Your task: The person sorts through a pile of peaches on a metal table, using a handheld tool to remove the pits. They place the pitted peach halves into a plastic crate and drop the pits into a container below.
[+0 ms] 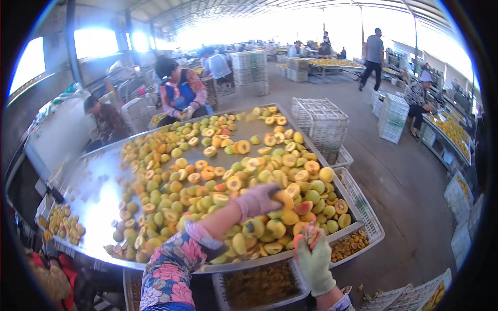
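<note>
My left hand [257,201], in a pinkish glove, reaches over the heap of yellow-green peaches [254,228]. Slightly blurred, its fingers close around a yellow peach [283,200]. Many peaches around it are cut in half, some with the stone showing. At the near right corner of the metal table [223,268], my right hand [317,263] wears a pale green glove. It grips a red-handled hand tool [307,236], whose working end is partly hidden against the fruit.
Below the near edge stands a crate [259,285] with brownish pieces. Another white crate [363,212] holds peach stones at the right. Stacked crates [321,124] stand beyond the table. Across it sits a person in a blue apron [181,96]; other people work further back.
</note>
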Demonstrator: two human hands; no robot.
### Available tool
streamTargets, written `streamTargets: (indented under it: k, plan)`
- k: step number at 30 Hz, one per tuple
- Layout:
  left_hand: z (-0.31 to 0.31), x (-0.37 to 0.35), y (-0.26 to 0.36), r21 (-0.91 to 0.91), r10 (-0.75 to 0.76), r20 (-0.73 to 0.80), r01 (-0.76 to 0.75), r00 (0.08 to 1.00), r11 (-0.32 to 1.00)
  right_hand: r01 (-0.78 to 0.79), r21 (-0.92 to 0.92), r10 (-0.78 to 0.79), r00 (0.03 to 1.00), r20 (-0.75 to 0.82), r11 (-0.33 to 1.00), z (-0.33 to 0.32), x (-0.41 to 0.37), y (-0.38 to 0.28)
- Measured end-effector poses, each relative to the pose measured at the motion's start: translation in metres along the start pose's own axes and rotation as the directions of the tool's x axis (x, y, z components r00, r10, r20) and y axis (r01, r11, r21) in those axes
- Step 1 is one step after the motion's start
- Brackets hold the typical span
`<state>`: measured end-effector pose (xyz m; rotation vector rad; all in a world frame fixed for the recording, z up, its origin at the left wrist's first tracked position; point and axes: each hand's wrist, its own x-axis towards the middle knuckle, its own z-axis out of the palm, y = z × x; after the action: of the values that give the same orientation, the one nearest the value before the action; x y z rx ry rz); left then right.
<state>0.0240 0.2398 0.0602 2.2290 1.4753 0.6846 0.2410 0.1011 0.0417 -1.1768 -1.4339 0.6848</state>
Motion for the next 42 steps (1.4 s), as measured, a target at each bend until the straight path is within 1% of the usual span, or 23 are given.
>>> streamTargets:
  k: [2,4,5,6,8,10,11,14,16,17,18,19,21,22,24,27,29,33,35,36,38,39,42]
  plan:
    - [-0.008,-0.062,0.027,-0.215,-0.148,0.235,0.200,0.961,0.956,-0.075,0.054,0.070,0.993,0.091,0.996,0.014,-0.007,0.011]
    - [-0.007,-0.108,0.033,-0.297,-0.170,0.278,0.253,0.945,0.921,-0.111,0.077,0.096,0.979,0.178,0.991,0.028,-0.014,0.004]
    - [0.004,-0.131,0.019,-0.532,-0.087,0.187,0.175,0.978,0.828,-0.355,0.246,0.277,0.913,0.301,0.902,0.033,-0.021,-0.009]
    - [0.000,-0.148,0.023,-0.537,-0.089,0.180,0.174,0.980,0.825,-0.582,0.366,0.413,0.795,0.445,0.726,0.037,-0.026,-0.028]
    - [-0.017,-0.182,0.045,-0.919,-0.221,0.234,0.289,0.947,0.267,-0.598,0.289,0.438,0.771,0.463,0.747,0.046,-0.032,-0.057]
    - [-0.022,-0.198,0.044,-0.919,-0.281,0.272,0.335,0.920,0.209,-0.714,0.378,0.463,0.682,0.566,0.589,0.057,-0.040,-0.067]
    - [0.005,-0.202,0.011,-0.976,-0.100,0.217,0.214,0.971,-0.041,-0.734,0.319,0.481,0.649,0.590,0.599,0.063,-0.040,-0.076]
    - [0.020,-0.221,0.015,-0.874,-0.188,-0.221,-0.109,0.957,0.473,-0.743,0.096,0.493,0.529,0.691,0.663,0.070,-0.036,-0.089]
    - [0.028,-0.216,-0.014,-0.993,-0.101,-0.070,-0.080,0.992,-0.092,-0.691,0.073,0.475,0.565,0.675,0.719,0.070,-0.033,-0.090]
    - [0.026,-0.215,-0.024,-0.900,-0.008,0.026,0.021,1.000,-0.435,-0.467,-0.074,0.398,0.647,0.650,0.881,0.071,-0.030,-0.090]
    - [0.026,-0.214,-0.025,-0.897,-0.010,0.028,0.021,1.000,-0.442,-0.199,-0.220,0.295,0.705,0.644,0.955,0.069,-0.028,-0.089]
    - [0.026,-0.214,-0.025,-0.921,-0.099,0.029,-0.012,0.995,-0.390,0.240,-0.246,-0.025,0.761,0.649,0.939,0.075,-0.027,-0.070]
    - [0.031,-0.213,-0.024,-0.942,-0.188,0.028,-0.037,0.982,-0.332,0.343,-0.302,-0.077,0.763,0.641,0.889,0.078,-0.031,-0.065]
    - [0.037,-0.215,-0.023,-0.949,-0.190,-0.266,-0.223,0.945,0.222,0.441,-0.354,-0.133,0.759,0.637,0.825,0.080,-0.032,-0.070]
    - [0.042,-0.217,-0.024,-0.632,-0.034,-0.499,-0.336,0.866,0.699,0.408,-0.384,-0.062,0.748,0.661,0.829,0.082,-0.032,-0.078]
    - [0.053,-0.217,-0.034,-0.628,-0.150,-0.411,-0.159,0.899,0.761,0.373,-0.442,0.035,0.730,0.682,0.816,0.087,-0.034,-0.080]
    - [0.081,-0.213,-0.058,-0.115,-0.008,-0.609,-0.079,0.793,0.990,0.368,-0.471,0.064,0.731,0.680,0.802,0.089,-0.036,-0.078]
    - [0.079,-0.205,-0.053,0.009,-0.069,-0.557,0.089,0.828,0.996,0.348,-0.387,0.027,0.713,0.701,0.854,0.096,-0.042,-0.055]
    - [0.055,-0.201,-0.028,-0.358,-0.155,-0.593,-0.087,0.790,0.929,0.345,-0.333,-0.006,0.704,0.710,0.878,0.096,-0.045,-0.046]
    - [0.055,-0.199,-0.025,-0.358,-0.156,-0.591,-0.085,0.792,0.930,0.358,-0.274,-0.060,0.697,0.715,0.892,0.096,-0.046,-0.045]
    - [0.058,-0.197,-0.020,-0.755,-0.368,-0.495,-0.180,0.787,0.630,0.367,-0.215,-0.110,0.689,0.716,0.905,0.096,-0.047,-0.045]
    - [0.059,-0.197,-0.018,-0.846,-0.429,-0.444,-0.211,0.786,0.490,0.187,-0.240,0.058,0.664,0.746,0.953,0.096,-0.046,-0.048]
    - [0.057,-0.198,-0.019,-0.828,-0.416,-0.461,-0.212,0.784,0.519,-0.229,-0.315,0.389,0.497,0.776,0.921,0.094,-0.036,-0.081]
